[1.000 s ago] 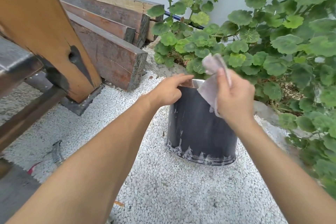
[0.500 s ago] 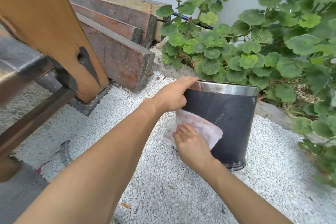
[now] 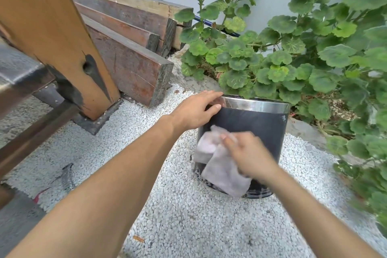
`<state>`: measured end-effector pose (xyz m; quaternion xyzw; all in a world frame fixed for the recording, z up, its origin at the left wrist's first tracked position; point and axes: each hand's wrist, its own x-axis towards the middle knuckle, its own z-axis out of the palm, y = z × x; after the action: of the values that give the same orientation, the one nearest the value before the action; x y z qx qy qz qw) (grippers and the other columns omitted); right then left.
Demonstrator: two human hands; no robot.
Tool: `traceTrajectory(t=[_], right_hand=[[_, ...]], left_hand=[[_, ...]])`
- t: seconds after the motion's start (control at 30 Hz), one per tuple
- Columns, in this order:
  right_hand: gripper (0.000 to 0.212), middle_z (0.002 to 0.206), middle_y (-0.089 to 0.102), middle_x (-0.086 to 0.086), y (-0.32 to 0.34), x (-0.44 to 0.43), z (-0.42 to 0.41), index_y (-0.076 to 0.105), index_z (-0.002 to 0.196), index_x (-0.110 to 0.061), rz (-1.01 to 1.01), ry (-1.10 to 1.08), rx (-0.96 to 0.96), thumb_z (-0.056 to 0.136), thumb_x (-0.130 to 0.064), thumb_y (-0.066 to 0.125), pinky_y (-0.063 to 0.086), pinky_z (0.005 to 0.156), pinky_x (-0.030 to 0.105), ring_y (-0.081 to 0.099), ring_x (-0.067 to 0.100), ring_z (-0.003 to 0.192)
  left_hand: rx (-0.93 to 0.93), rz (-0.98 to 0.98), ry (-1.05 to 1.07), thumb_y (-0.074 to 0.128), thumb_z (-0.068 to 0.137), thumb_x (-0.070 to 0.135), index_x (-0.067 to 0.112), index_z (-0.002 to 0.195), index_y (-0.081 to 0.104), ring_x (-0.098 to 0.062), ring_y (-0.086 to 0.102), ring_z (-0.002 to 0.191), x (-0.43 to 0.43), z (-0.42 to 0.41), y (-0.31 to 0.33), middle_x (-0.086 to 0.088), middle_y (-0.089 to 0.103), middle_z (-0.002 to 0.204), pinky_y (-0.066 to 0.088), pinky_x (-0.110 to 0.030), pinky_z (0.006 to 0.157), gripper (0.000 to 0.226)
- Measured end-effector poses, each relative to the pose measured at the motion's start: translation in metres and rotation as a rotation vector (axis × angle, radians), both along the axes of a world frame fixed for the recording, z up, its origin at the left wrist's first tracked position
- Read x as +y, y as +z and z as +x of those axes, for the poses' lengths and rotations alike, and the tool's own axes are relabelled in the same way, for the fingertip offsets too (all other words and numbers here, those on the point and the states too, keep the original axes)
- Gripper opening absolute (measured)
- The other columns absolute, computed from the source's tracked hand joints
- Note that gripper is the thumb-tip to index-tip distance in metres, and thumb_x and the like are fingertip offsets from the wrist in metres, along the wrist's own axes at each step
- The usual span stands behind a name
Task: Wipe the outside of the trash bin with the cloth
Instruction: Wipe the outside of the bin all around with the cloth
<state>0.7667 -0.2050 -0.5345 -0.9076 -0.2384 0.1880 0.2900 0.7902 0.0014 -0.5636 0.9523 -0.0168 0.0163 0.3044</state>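
The trash bin (image 3: pixel 251 125) stands on white gravel (image 3: pixel 178 215) at centre right of the frame, just in front of the leafy plant (image 3: pixel 293 58). Wiping looks underway, not finished: the near wall's upper part seems clean, while pale marks show along the bottom edge; the far side is hidden. It is dark with a shiny metal rim. The right hand (image 3: pixel 249 155) clutches the pale cloth (image 3: pixel 222 165) against the wall; the left hand (image 3: pixel 196 111) grips the rim, steadying it.
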Motion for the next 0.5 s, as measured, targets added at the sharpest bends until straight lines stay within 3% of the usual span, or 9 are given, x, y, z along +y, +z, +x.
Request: traceTrajectory(t=[0.07,0.13,0.23,0.33,0.43,0.5], right_hand=[[0.050,0.048,0.051,0.007,0.037,-0.016,0.028,0.063,0.072,-0.004,0.128,-0.133,-0.038,0.102,-0.042,0.047,0.030,0.037,0.023,0.041,0.007,0.033],[0.054,0.052,0.049,0.021,0.072,-0.032,0.047,0.059,0.071,0.004,0.283,-0.234,-0.131,0.103,-0.038,0.049,0.030,0.044,0.025,0.040,0.015,0.041],[0.055,0.055,0.048,0.019,0.105,-0.043,0.062,0.052,0.066,-0.001,0.382,-0.275,-0.394,0.104,-0.040,0.046,0.032,0.050,0.035,0.043,0.019,0.051],[0.045,0.055,0.050,0.002,0.096,-0.034,0.063,0.051,0.064,-0.019,0.288,-0.177,-0.581,0.106,-0.035,0.043,0.029,0.053,0.036,0.048,0.027,0.053],[0.035,0.059,0.055,0.000,0.053,-0.021,0.059,0.061,0.082,-0.015,0.102,-0.034,-0.516,0.105,-0.034,0.043,0.033,0.063,0.040,0.058,0.038,0.069],[0.034,0.070,0.058,-0.004,0.035,-0.019,0.052,0.064,0.089,-0.019,0.052,0.054,-0.450,0.105,-0.036,0.040,0.029,0.068,0.036,0.060,0.035,0.083]], left_hand=[[-0.049,-0.011,0.032,0.053,0.100,0.036,0.021,0.139,0.058,-0.020,0.059,0.121,-0.001,-0.001,0.002,0.001,0.065,0.135,0.045,-0.034,0.102,0.041],[-0.095,-0.017,0.043,0.055,0.098,0.035,0.021,0.122,0.068,-0.022,0.065,0.104,-0.003,-0.001,0.004,0.001,0.073,0.116,0.050,-0.037,0.091,0.030],[-0.078,0.019,0.014,0.051,0.096,0.043,0.021,0.099,0.071,-0.021,0.063,0.086,-0.001,0.001,0.008,0.003,0.073,0.091,0.052,-0.042,0.080,0.031],[-0.065,0.029,-0.035,0.051,0.097,0.047,0.023,0.097,0.072,-0.019,0.062,0.084,0.005,0.001,0.011,0.006,0.073,0.088,0.052,-0.039,0.080,0.032],[-0.079,0.027,-0.061,0.055,0.098,0.045,0.026,0.100,0.075,-0.014,0.061,0.082,0.007,0.001,0.012,0.009,0.074,0.091,0.049,-0.034,0.075,0.027],[-0.096,0.041,-0.062,0.056,0.098,0.045,0.026,0.101,0.075,-0.014,0.062,0.082,0.006,0.002,0.012,0.009,0.075,0.091,0.049,-0.034,0.076,0.027]])
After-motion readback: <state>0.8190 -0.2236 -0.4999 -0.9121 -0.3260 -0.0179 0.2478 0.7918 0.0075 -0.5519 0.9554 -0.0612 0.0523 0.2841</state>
